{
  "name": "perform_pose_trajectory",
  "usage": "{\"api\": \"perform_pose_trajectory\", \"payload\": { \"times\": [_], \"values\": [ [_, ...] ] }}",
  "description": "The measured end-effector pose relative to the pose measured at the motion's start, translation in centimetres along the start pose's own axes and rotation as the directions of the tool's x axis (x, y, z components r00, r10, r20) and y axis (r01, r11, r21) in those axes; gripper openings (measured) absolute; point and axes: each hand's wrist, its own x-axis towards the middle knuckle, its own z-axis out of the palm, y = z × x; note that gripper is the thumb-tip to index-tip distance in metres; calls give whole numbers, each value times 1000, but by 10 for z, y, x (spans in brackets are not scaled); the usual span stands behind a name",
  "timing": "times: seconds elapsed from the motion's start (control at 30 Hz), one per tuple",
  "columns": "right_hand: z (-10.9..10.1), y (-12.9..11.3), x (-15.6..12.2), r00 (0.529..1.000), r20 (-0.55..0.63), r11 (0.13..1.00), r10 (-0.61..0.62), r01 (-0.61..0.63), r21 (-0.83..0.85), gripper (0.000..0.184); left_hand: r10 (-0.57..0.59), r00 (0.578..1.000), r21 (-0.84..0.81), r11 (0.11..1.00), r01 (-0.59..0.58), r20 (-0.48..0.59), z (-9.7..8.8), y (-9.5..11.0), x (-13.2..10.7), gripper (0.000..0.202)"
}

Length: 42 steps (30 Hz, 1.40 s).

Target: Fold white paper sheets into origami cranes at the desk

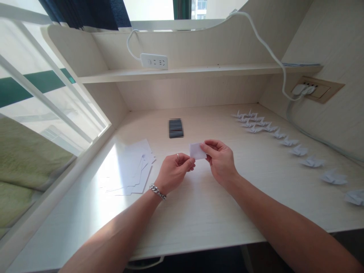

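Between my hands, above the middle of the desk, is a small white square of paper (pixel 196 151). My left hand (pixel 175 170) pinches its lower left corner between thumb and fingers; a ring and a chain bracelet show on that hand and wrist. At the upper right edge of the square, my right hand (pixel 222 160) grips it with the thumb in front and the fingers behind. Whether the paper has folds in it I cannot tell. Left of my left hand, a loose pile of white paper sheets (pixel 133 167) lies on the desk, partly in bright sunlight.
Several folded white paper cranes (pixel 288 141) run in a line along the desk's right side. A dark, blurred-out object (pixel 176 128) lies behind my hands. A power strip (pixel 154 61) sits on the shelf (pixel 184 72); its white cable reaches a wall socket (pixel 321 89) at right.
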Motion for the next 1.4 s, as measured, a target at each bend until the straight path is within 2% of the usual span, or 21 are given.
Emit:
{"api": "perform_pose_trajectory", "payload": {
  "times": [0.2,0.33,0.43,0.57,0.9,1.13,1.27,1.4],
  "values": [
    [-1,3,-1,997,48,996,-53,56,-65,30,-42,997,-91,995,49,70,-2,-3,2,28],
    [1,6,-4,994,109,995,-27,37,-91,30,-90,996,-206,974,90,11,-1,0,2,29],
    [2,7,-6,994,105,994,-33,43,-96,30,-135,991,-264,956,130,0,0,2,0,29],
    [2,7,-7,992,119,989,-50,66,-134,29,-142,989,-309,943,124,-36,2,0,1,31],
    [1,5,-9,986,161,981,50,-19,-191,39,-118,991,-226,969,99,-70,0,1,1,31],
    [-2,4,-9,954,267,972,132,-72,-224,44,-93,991,-179,981,74,-98,-3,0,2,34],
    [-2,1,-9,958,247,967,146,-86,-239,43,-89,990,-201,977,67,-105,-4,-1,2,35],
    [0,-1,-11,965,221,962,144,-85,-258,44,-91,983,-308,951,39,-157,-4,0,4,30]
  ]
}}
